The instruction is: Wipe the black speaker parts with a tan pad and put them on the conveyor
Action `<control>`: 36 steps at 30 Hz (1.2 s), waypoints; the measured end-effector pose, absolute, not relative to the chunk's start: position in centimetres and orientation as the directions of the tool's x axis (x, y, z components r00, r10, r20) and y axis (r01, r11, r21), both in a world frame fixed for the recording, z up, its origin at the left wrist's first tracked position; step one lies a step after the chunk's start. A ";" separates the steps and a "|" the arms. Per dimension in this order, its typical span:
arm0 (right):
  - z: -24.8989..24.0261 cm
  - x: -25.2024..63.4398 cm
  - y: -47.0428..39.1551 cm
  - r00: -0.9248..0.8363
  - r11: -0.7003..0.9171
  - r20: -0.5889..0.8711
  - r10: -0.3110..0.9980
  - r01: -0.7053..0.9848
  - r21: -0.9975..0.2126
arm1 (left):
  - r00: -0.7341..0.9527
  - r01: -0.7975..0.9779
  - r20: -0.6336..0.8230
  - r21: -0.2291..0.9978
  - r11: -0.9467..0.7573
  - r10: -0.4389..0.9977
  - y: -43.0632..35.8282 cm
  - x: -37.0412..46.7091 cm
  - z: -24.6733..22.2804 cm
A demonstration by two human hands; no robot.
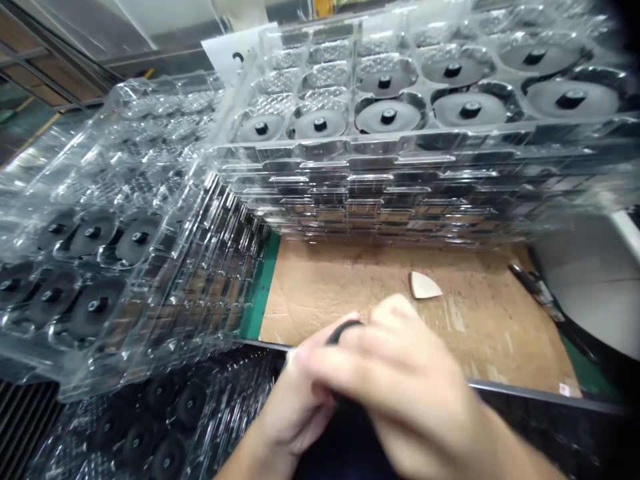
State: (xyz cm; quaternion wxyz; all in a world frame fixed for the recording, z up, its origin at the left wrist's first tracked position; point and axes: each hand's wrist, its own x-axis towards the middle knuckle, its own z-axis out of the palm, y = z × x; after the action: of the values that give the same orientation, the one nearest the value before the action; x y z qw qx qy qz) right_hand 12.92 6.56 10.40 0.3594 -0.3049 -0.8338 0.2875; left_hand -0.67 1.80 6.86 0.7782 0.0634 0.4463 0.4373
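My left hand (295, 407) is curled around a black round part (344, 329), of which only a curved dark edge shows between the hands. Over it lies my right hand (400, 380), its fingers bent and pressed together against the part; motion blurs it, and whatever its fingertips pinch is hidden. Both hands are above the front edge of the cardboard sheet (340, 280). Just beyond my right hand, a small pale wedge-shaped piece (424, 285) rests on the cardboard.
Stacked clear plastic trays (350, 160) stand at the back, with grey discs bearing black hubs in the top one. Another tray stack (200, 233) is at the left, and more trayed discs (150, 427) sit low at front left. A black marker-like pen (537, 291) lies at right.
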 end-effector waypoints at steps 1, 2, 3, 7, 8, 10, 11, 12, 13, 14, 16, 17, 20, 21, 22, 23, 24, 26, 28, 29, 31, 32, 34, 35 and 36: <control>9.6 13.2 7.1 -0.523 0.587 0.367 0.769 0.352 -0.729 | 0.218 -0.648 -0.622 0.484 0.588 0.752 1.7 -0.7 6.6; 8.6 13.6 7.5 -0.465 0.500 0.291 0.836 0.427 -0.754 | 0.229 -0.677 -0.600 0.468 0.568 0.767 1.7 -0.8 6.3; 7.3 14.1 7.7 -0.388 0.401 0.215 0.896 0.499 -0.769 | 0.243 -0.708 -0.576 0.445 0.548 0.781 1.6 -0.9 6.0; 1.3 15.6 6.0 -0.295 0.193 0.010 0.955 0.598 -0.778 | 0.250 -0.793 -0.532 0.367 0.487 0.809 1.7 -1.4 5.5; 0.0 15.8 5.2 -0.325 0.199 -0.005 0.946 0.593 -0.780 | 0.242 -0.801 -0.528 0.365 0.475 0.814 1.8 -1.6 5.4; -1.5 16.0 3.9 -0.365 0.206 -0.026 0.931 0.582 -0.786 | 0.246 -0.806 -0.516 0.362 0.469 0.821 2.1 -1.8 5.3; -1.5 16.0 3.6 -0.367 0.200 -0.034 0.930 0.580 -0.789 | 0.251 -0.804 -0.509 0.364 0.471 0.823 2.2 -1.9 5.3; -1.1 16.1 3.6 -0.355 0.187 -0.039 0.934 0.580 -0.793 | 0.254 -0.799 -0.506 0.370 0.474 0.824 2.3 -1.9 5.3; -0.3 16.0 3.8 -0.330 0.169 -0.040 0.943 0.581 -0.796 | 0.255 -0.793 -0.506 0.378 0.478 0.824 2.3 -1.8 5.3; 1.0 15.9 4.2 -0.283 0.145 -0.032 0.959 0.581 -0.801 | 0.249 -0.788 -0.509 0.387 0.478 0.824 2.4 -1.7 5.3; 4.2 15.3 5.0 -0.179 0.131 0.033 0.983 0.568 -0.812 | 0.237 -0.777 -0.510 0.412 0.477 0.827 2.5 -1.4 5.5; 5.8 14.8 5.3 -0.117 0.155 0.109 0.987 0.550 -0.820 | 0.236 -0.771 -0.508 0.420 0.478 0.828 2.5 -1.3 5.5; 9.5 13.0 5.4 -0.279 0.410 0.313 0.908 0.432 -0.803 | 0.249 -0.748 -0.519 0.433 0.503 0.818 2.5 -1.1 5.7; 10.1 12.6 5.3 -0.365 0.454 0.322 0.874 0.377 -0.807 | 0.249 -0.741 -0.523 0.440 0.508 0.815 2.4 -1.2 5.7; 10.4 12.3 5.3 -0.438 0.462 0.300 0.848 0.333 -0.822 | 0.239 -0.737 -0.527 0.448 0.505 0.816 2.4 -1.2 5.7; 10.6 12.1 5.3 -0.488 0.447 0.261 0.833 0.317 -0.836 | 0.224 -0.735 -0.529 0.459 0.498 0.818 2.4 -1.3 5.7; 10.6 12.0 5.4 -0.516 0.438 0.230 0.825 0.326 -0.838 | 0.210 -0.734 -0.526 0.472 0.488 0.824 2.4 -1.3 5.8; 10.4 11.8 5.7 -0.476 0.459 0.251 0.843 0.394 -0.796 | 0.204 -0.730 -0.520 0.484 0.483 0.830 2.5 -1.0 6.0; 10.3 11.6 5.8 -0.397 0.518 0.358 0.845 0.438 -0.735 | 0.221 -0.719 -0.517 0.486 0.496 0.827 2.6 -0.8 6.5; 10.3 11.6 5.7 -0.388 0.539 0.391 0.835 0.432 -0.723 | 0.225 -0.718 -0.517 0.485 0.499 0.826 2.7 -0.8 6.8; 10.4 12.0 5.1 -0.444 0.561 0.389 0.807 0.373 -0.739 | 0.229 -0.714 -0.528 0.480 0.510 0.818 2.9 -0.9 7.2; 10.5 12.5 4.7 -0.482 0.551 0.357 0.800 0.357 -0.754 | 0.238 -0.708 -0.530 0.479 0.519 0.814 2.9 -1.0 7.3; 10.6 13.7 4.1 -0.511 0.510 0.282 0.812 0.388 -0.768 | 0.273 -0.689 -0.519 0.481 0.541 0.810 3.0 -1.3 7.3; 10.6 14.4 3.9 -0.506 0.496 0.258 0.823 0.421 -0.760 | 0.291 -0.683 -0.510 0.482 0.549 0.810 3.1 -1.4 7.2; 10.7 15.0 3.8 -0.497 0.489 0.241 0.833 0.459 -0.742 | 0.305 -0.681 -0.499 0.481 0.551 0.812 3.1 -1.5 7.1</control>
State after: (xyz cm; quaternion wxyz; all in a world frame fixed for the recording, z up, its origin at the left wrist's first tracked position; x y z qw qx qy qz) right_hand 15.03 3.80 10.72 0.3024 -0.3999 -0.8081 0.3093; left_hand -1.48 3.11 7.11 0.8026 0.0897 0.3626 0.4650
